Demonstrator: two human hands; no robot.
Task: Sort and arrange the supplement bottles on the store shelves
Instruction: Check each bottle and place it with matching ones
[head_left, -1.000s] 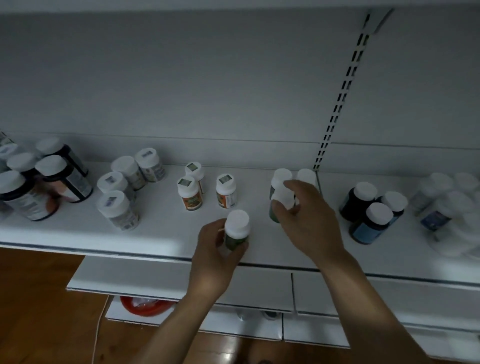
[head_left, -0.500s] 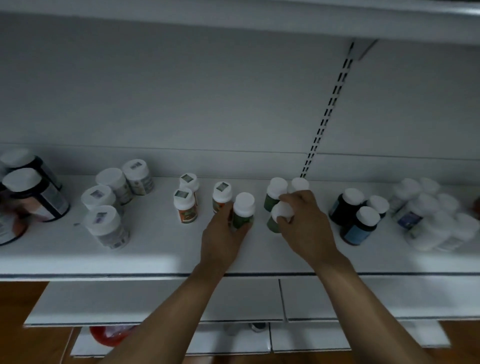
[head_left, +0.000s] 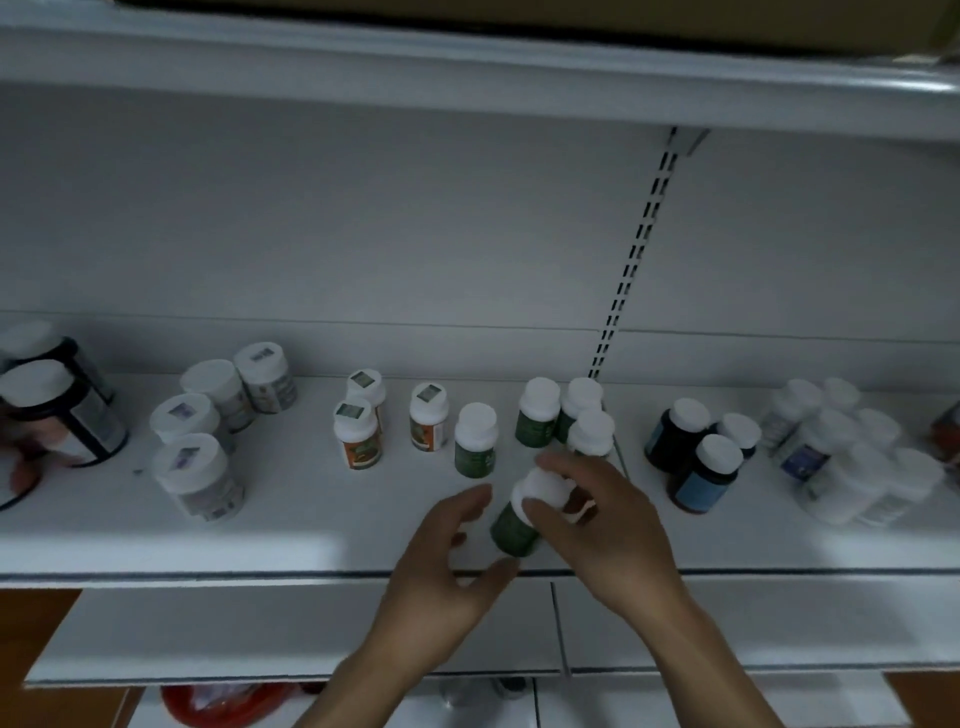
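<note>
While the right hand grips a tilted green bottle around its white cap, the left hand is released just to its left, fingers loosely spread, thumb close under the bottle's base. Beyond both hands, other green bottles stand upright on the shelf.

White-capped green bottles stand beside orange-labelled ones.
</note>
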